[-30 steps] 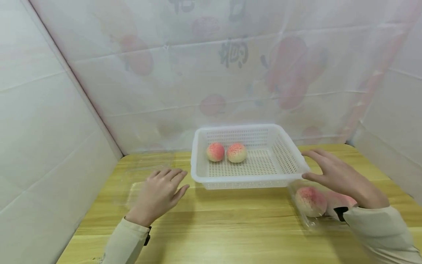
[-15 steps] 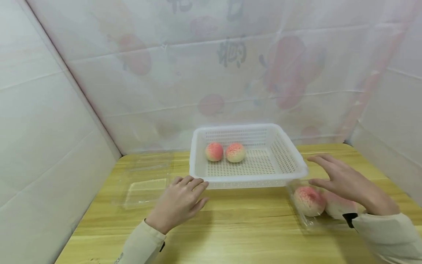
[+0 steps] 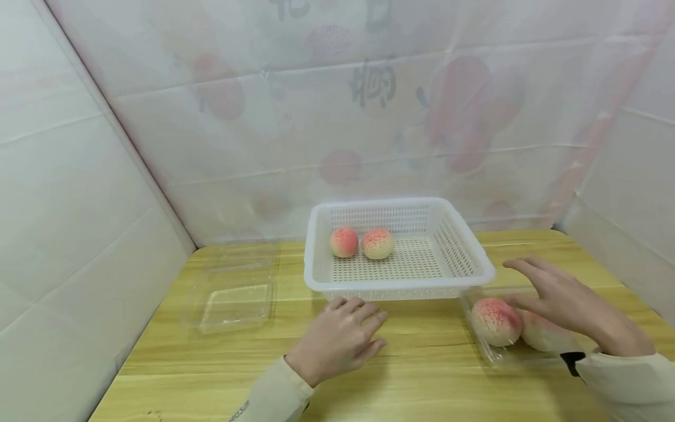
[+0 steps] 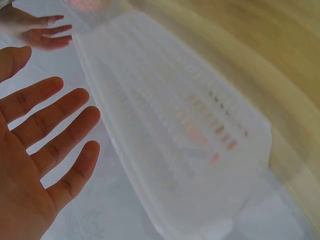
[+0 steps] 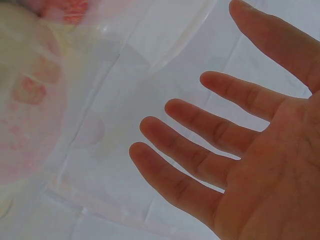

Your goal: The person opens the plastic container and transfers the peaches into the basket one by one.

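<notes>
In the head view a white perforated plastic basket (image 3: 401, 286) stands at the back middle of the table, with two pink-and-cream peaches inside, one left (image 3: 344, 242) and one right (image 3: 377, 244). My left hand (image 3: 340, 340), fingers spread and holding nothing, is in front of the basket's near side. At the right, my right hand (image 3: 566, 302) hovers over a clear plastic box (image 3: 493, 354) and also holds nothing. That box contains two larger peaches, a redder one (image 3: 496, 322) and a paler one (image 3: 545, 333) partly hidden by the right hand. Both wrist views show the fingers extended.
Another clear plastic box (image 3: 232, 305) lies open on the left side of the wooden table (image 3: 416, 387). White fabric walls enclose the table, and the back one (image 3: 295, 129) carries faded fruit prints and lettering.
My left hand has moved right, from beside the left clear box to the basket's front. My right hand has drawn back from the basket's right rim, slightly right and down. The peaches stay put.
</notes>
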